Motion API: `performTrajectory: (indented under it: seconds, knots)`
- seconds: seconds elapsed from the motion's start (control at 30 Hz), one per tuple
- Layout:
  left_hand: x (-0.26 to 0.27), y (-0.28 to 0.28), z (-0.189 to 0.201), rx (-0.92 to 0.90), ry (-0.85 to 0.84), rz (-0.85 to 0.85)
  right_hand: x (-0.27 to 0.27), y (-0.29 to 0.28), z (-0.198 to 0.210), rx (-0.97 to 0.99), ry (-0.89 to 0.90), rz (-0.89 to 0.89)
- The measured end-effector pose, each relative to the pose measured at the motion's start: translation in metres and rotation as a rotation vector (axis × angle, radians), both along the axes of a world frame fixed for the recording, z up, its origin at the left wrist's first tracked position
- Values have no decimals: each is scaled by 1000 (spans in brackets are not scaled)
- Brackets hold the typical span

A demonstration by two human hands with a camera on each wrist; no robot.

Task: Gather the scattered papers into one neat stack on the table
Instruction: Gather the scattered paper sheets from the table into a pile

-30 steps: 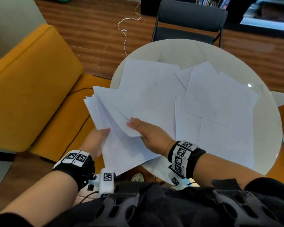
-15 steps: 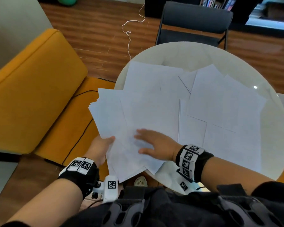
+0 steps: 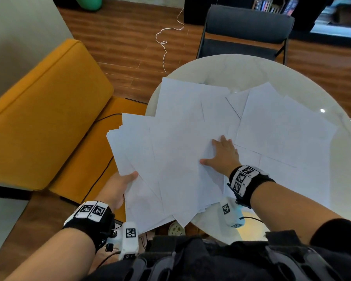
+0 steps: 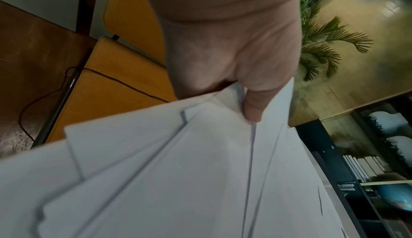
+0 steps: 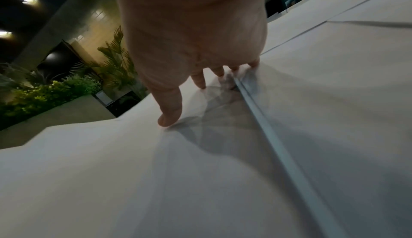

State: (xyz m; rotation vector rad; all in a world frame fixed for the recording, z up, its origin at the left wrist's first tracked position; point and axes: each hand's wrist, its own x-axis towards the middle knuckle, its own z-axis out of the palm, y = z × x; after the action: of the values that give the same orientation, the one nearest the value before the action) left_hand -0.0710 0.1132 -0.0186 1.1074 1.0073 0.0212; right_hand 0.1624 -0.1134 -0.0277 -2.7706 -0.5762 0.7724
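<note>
Round glass table (image 3: 251, 65) carries loose papers (image 3: 282, 128); the right hand (image 3: 223, 155), now flat with fingers spread, has slid farther in. Left hand (image 3: 118, 187) pinches the fanned sheets (image 3: 160, 169) overhanging the near-left edge, thumb (image 4: 254, 104) shown by the wrist view.

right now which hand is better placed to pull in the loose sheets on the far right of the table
Right. The right hand lies flat and free on the papers, next to the loose sheets. The left hand is busy gripping the gathered bundle off the table's left edge.
</note>
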Motion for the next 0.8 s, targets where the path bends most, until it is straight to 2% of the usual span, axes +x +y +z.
performTrajectory:
  seconds: [0.23, 0.4, 0.53, 0.63, 0.8]
  knots:
    - [15, -16, -2, -25, -12, -47, -25, 17, 3, 59, 67, 268]
    - [34, -31, -8, 1, 53, -19, -30, 17, 9, 232, 222, 305]
    - [27, -24, -12, 16, 64, -8, -27, 13, 12, 374, 149, 71]
    - [12, -10, -16, -39, 45, -18, -20, 13, 13, 394, 117, -88]
    - [-8, 6, -20, -160, -26, -29, -22, 33, 23, 524, 341, -166]
